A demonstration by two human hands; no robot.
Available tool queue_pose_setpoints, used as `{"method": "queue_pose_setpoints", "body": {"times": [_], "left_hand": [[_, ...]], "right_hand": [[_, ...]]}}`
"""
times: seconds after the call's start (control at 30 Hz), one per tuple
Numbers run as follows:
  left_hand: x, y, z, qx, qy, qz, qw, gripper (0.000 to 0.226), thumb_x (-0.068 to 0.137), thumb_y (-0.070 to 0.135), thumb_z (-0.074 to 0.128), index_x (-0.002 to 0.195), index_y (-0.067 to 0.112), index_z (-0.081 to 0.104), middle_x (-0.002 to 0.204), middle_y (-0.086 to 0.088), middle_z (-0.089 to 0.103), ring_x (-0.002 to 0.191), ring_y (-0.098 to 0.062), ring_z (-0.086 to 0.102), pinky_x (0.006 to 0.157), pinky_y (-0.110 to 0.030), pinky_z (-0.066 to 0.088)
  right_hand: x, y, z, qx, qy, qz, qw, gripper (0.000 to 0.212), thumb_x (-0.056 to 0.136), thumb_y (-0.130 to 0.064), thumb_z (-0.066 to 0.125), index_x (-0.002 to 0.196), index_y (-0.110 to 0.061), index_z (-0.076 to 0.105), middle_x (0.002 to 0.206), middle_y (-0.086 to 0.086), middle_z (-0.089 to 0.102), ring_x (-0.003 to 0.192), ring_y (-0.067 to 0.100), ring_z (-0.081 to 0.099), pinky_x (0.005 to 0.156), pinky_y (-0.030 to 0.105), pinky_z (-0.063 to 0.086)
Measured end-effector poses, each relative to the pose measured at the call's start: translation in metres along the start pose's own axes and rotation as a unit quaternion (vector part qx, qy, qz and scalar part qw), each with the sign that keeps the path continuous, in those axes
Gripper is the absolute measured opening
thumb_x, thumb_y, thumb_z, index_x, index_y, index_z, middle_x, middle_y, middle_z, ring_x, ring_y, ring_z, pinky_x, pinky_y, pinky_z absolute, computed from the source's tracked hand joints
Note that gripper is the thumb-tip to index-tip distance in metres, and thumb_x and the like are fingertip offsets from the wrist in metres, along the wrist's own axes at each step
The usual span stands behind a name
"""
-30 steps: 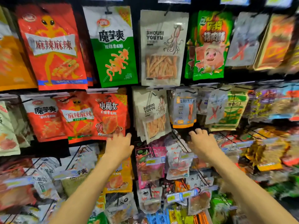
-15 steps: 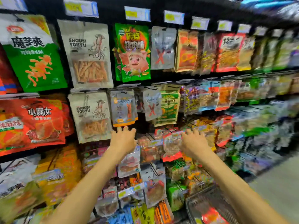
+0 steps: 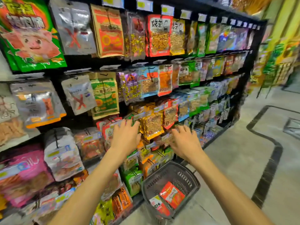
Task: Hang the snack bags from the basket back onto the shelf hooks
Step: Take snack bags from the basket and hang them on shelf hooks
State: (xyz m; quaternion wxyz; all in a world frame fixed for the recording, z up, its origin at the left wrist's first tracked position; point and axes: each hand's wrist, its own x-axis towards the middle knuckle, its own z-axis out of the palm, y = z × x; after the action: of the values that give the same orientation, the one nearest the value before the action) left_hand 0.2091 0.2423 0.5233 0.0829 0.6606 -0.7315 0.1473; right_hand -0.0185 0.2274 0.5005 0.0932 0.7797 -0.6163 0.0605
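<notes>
Snack bags [image 3: 172, 194] still lay in the basket [image 3: 183, 175], newly in view at lower centre, so the left hand [image 3: 125, 137] and right hand [image 3: 185, 142], spread empty against the shelf [image 3: 81, 62], had more to hang.

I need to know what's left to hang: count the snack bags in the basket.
2. A red bag lies on top in the basket; a red-and-white bag sits partly under it, nearer the camera. Others may be hidden beneath.

Pale floor [image 3: 235, 168], black inlaid line [image 3: 278, 151], price labels [image 3: 143, 4]
</notes>
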Motion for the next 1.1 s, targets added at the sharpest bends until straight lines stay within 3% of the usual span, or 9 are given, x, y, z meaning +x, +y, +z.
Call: {"method": "queue_pose_setpoints", "body": {"times": [0.3, 0.73, 1.1], "left_hand": [[0.066, 0.081, 0.060, -0.032, -0.049, 0.012, 0.998, 0.050, 0.098, 0.043, 0.048, 0.140, 0.018, 0.042, 0.141, -0.008, 0.047, 0.133, -0.033, 0.040, 0.105, -0.052, 0.039], [0.190, 0.160, 0.147, -0.048, -0.092, -0.031, 0.994, 0.051, 0.100, 0.042, 0.046, 0.145, 0.019, 0.038, 0.145, -0.012, 0.045, 0.136, -0.035, 0.038, 0.107, -0.052, 0.036], [0.227, 0.180, 0.233, -0.022, -0.193, -0.180, 0.964, 0.046, 0.098, 0.042, 0.048, 0.137, 0.019, 0.045, 0.133, -0.010, 0.052, 0.127, -0.034, 0.046, 0.103, -0.050, 0.038]], "right_hand": [[0.027, 0.083, 0.049, 0.006, -0.031, 0.025, 0.999, 0.057, 0.096, -0.046, 0.051, 0.144, -0.019, 0.038, 0.145, 0.008, 0.041, 0.137, 0.034, 0.034, 0.109, 0.051, 0.031], [0.139, 0.181, 0.134, 0.004, -0.100, -0.033, 0.994, 0.054, 0.098, -0.041, 0.049, 0.145, -0.017, 0.037, 0.148, 0.010, 0.038, 0.139, 0.033, 0.032, 0.110, 0.051, 0.030], [0.239, 0.212, 0.240, 0.043, -0.181, -0.174, 0.967, 0.056, 0.098, -0.046, 0.048, 0.143, -0.015, 0.039, 0.150, 0.009, 0.036, 0.140, 0.031, 0.030, 0.112, 0.048, 0.031]]}}
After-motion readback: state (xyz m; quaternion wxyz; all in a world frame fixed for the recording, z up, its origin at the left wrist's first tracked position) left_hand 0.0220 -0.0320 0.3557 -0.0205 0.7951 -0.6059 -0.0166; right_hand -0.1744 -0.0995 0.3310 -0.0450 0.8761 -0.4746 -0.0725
